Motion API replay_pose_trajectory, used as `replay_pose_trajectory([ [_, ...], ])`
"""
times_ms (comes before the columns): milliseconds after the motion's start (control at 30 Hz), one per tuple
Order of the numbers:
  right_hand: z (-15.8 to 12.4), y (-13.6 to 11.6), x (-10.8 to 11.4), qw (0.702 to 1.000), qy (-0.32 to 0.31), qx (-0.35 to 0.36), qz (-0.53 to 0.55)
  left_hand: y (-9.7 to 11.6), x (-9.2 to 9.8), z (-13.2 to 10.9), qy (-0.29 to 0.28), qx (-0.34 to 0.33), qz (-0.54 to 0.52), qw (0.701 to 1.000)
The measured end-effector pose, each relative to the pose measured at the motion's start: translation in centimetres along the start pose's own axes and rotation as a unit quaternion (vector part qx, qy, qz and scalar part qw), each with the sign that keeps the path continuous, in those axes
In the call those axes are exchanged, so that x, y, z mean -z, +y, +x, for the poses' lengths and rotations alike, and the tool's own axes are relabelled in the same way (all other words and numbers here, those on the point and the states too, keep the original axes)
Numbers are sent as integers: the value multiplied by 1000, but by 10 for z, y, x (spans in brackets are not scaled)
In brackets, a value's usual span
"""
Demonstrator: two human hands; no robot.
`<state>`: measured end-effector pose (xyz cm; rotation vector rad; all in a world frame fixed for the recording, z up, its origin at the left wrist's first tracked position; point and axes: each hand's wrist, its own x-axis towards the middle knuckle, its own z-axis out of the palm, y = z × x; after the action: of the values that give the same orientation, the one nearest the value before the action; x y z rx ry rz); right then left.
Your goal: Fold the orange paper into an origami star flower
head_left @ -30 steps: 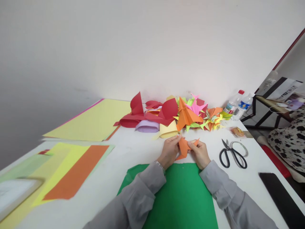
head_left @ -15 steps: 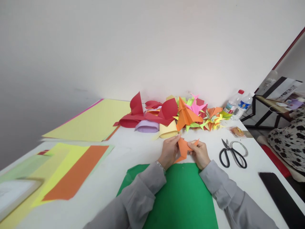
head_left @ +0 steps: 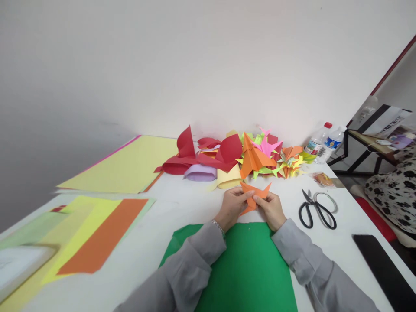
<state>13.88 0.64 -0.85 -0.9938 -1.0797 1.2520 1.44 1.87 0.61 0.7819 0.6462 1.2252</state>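
Note:
Between my hands is a folded orange paper piece with pointed tips sticking up left and right and another pointing down. My left hand pinches its left side, thumb across the front. My right hand grips the right side, its thumb close to the left thumb near the middle. Parts of the paper are hidden behind my fingers. Below my wrists lies a large green paper sheet on the white table.
Behind my hands is a heap of folded coloured paper. Black-handled scissors and two plastic bottles stand to the right, near a black flat object. Coloured sheets lie left. A person in patterned clothing sits at right.
The orange paper has been turned and reshaped in my hands, its left point now rising above my left hand. My thumbs have come together at its middle.

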Motion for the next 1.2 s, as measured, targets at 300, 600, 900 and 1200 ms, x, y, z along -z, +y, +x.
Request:
replay_pose_trajectory([
  [300,0,-1,0,1000,21,-10,-5,0,3,4,42,-12,-47,998],
  [600,2,2,2,999,20,-21,23,2,9,7,62,-25,-86,994],
  [900,2,4,2,999,29,-23,37,4,9,8,55,-11,-103,993],
  [1200,4,6,4,998,50,9,44,-2,5,2,25,8,43,999],
])
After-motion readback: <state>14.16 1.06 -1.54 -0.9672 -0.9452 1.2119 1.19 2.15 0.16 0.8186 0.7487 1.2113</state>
